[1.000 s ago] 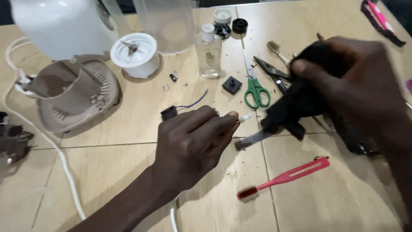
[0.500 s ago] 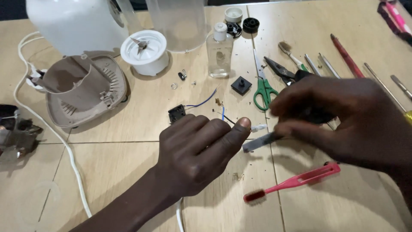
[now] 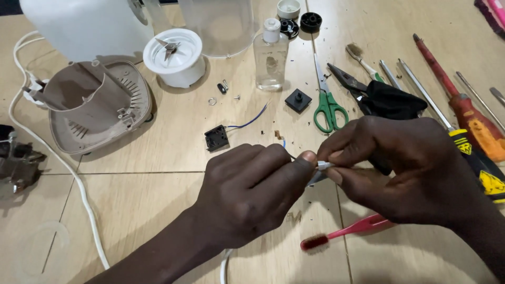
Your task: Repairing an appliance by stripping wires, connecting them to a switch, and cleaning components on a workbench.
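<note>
White wire end [image 3: 322,165] sits pinched between your two hands at mid-table: your left hand [image 3: 252,194] closes thumb and finger on it, your right hand [image 3: 405,168] grips it from the other side, fingertips touching. Keep both pinches close to the tip and steady. Around them lie a red toothbrush [image 3: 350,232], green scissors [image 3: 327,100], a clear bottle [image 3: 270,55], screwdrivers and an opened blender base [image 3: 92,108] on the pale wooden tabletop [image 3: 158,200].

Light wooden tabletop [image 3: 158,210], thin seams, even bright light
</note>
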